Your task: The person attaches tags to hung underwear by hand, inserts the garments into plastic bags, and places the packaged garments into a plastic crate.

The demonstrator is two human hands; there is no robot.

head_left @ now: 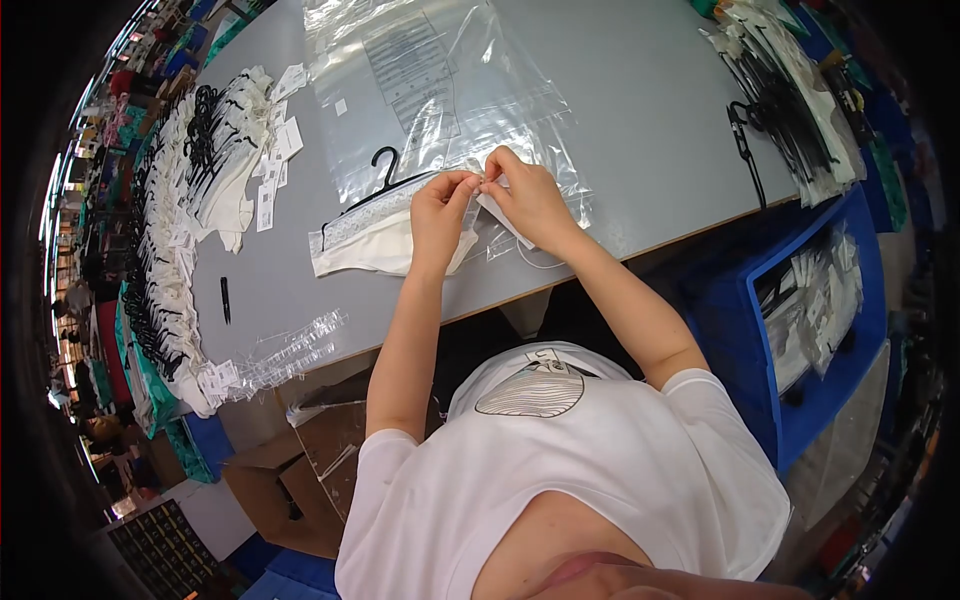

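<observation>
Two hands, centre of frame: left hand (438,222) and right hand (532,205) nearly closed, fingertips pinched on something too small to identify. White garment (372,250) extends leftward from beneath left hand.

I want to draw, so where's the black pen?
In the head view, the pen lies on the left side of the grey table, between the clothes pile and the clear strips.

Passage between pen (225,300) and garment (372,245)
</observation>
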